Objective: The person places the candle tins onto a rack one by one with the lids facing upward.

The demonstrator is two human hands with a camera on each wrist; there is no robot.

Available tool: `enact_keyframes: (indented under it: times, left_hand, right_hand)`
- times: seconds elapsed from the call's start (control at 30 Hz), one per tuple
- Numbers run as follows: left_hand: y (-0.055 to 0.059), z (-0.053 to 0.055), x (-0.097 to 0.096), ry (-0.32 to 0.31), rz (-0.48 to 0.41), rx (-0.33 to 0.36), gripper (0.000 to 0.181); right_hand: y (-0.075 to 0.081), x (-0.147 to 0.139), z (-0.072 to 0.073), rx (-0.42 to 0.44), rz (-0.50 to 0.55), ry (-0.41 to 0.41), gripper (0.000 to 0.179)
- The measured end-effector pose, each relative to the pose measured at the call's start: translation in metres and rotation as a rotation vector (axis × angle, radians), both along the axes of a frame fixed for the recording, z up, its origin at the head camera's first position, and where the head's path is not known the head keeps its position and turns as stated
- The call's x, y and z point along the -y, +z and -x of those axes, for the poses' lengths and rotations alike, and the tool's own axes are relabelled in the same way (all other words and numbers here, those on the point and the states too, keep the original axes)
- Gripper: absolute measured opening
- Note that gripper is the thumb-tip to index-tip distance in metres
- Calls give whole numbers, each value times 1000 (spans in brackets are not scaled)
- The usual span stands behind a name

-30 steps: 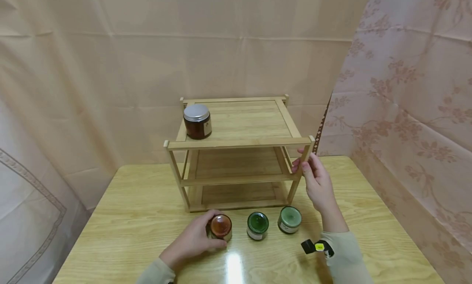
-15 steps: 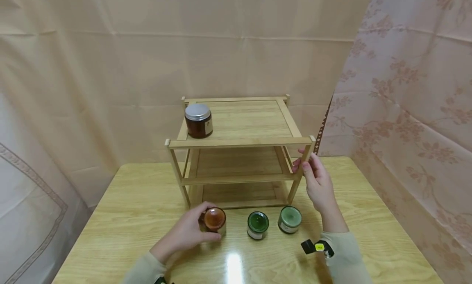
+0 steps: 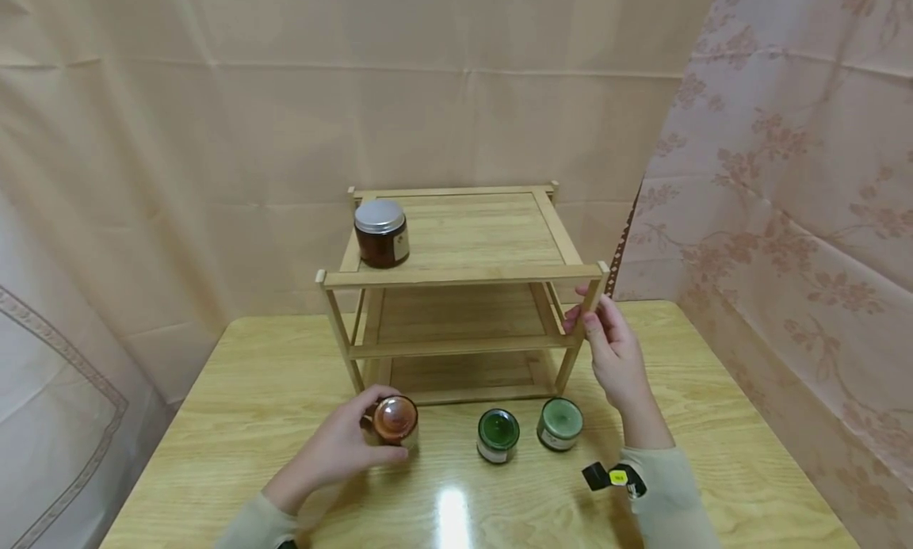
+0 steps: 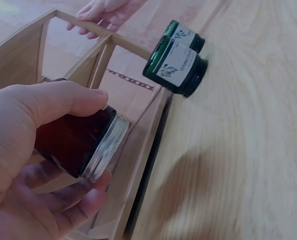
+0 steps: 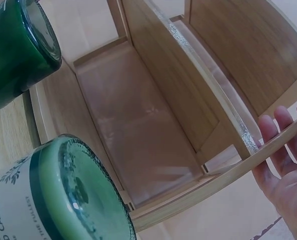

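Note:
My left hand point(image 3: 331, 446) grips an amber glass candle jar point(image 3: 395, 422) in front of the rack's lower left corner. In the left wrist view the jar's silver lid point(image 4: 106, 150) faces the tabletop, so it is upside down, and a shadow lies apart from it on the wood. Over on the right, my right hand point(image 3: 619, 363) holds the front right post of a wooden three-tier rack point(image 3: 464, 277), thumb in front and fingers behind. Two green candle jars, one dark point(image 3: 498, 430) and one lighter point(image 3: 560, 422), stand bottom up before the rack.
A larger brown jar point(image 3: 382, 236) with a silver lid stands upright at the left of the rack's top shelf. The rack occupies the back of the wooden table point(image 3: 257, 398). Beige curtain point(image 3: 456, 121) hangs behind, and floral cloth point(image 3: 799, 216) at the right.
My left hand has carried the amber candle jar leftward, away from the green jars and slightly toward the rack. The right hand stays on the post.

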State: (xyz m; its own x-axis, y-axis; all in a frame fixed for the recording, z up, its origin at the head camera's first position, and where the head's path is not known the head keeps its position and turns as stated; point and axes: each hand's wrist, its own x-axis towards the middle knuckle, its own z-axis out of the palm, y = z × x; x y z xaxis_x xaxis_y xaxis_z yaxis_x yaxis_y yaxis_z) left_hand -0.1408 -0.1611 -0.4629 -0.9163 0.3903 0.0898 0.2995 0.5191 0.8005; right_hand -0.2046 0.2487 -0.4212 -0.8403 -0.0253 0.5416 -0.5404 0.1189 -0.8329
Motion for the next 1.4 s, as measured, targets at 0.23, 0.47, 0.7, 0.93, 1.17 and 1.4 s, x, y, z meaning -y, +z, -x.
enact_keyframes:
  times: [0.23,0.47,0.7,0.93,1.17,1.4]
  left_hand:
    - [5,1,15,26,21,-72,67]
    - [11,1,36,58,40,-109,68]
    - [18,2,64,65,44,-164,66]
    - [28,6,88,114,63,-243,67]
    - [32,11,109,190,115,-266,67]
    - [33,17,118,241,131,-243,68]
  right_hand:
    - [0,0,-1,-9,9,-2,37]
    - [0,1,-2,-4,18,-1,37]
    - [1,1,1,-2,10,4,38]
    - [2,0,0,8,2,-9,38]
    - [1,0,0,-3,10,-4,37]
    - [0,0,0,-7,18,0,37]
